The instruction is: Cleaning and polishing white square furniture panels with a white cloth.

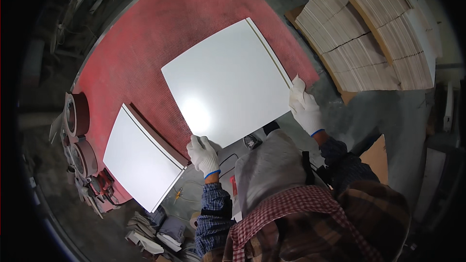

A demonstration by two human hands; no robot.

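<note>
A person in white work gloves and a checked shirt held a large white square panel (228,80) over a round tabletop (145,34) covered with red mesh. The left hand (203,153) gripped the panel's near corner, its fingers (198,141) curled over the edge and closed on the board. The right hand (304,106) gripped the panel's right-hand corner, its fingers (297,87) pinched on the edge there. The panel stretched up and away from both sets of fingers, glossy, with a bright glare spot just above the left fingers and a thin pale strip along its far right edge. Whether it rested flat on the red surface or was lifted clear could not be told. Left of the left fingers, well apart from them, a second white panel (141,157) lay on the tabletop with its lower corner hanging past the rim. Further left, at the tabletop's edge, sat dark red rolls (80,133) that looked like tape or abrasive. Above and to the right of the right fingers, tall stacks of pale boards (369,34) stood on the grey floor. Below the left fingers, small scraps and tools lay on the floor, too small to name
</note>
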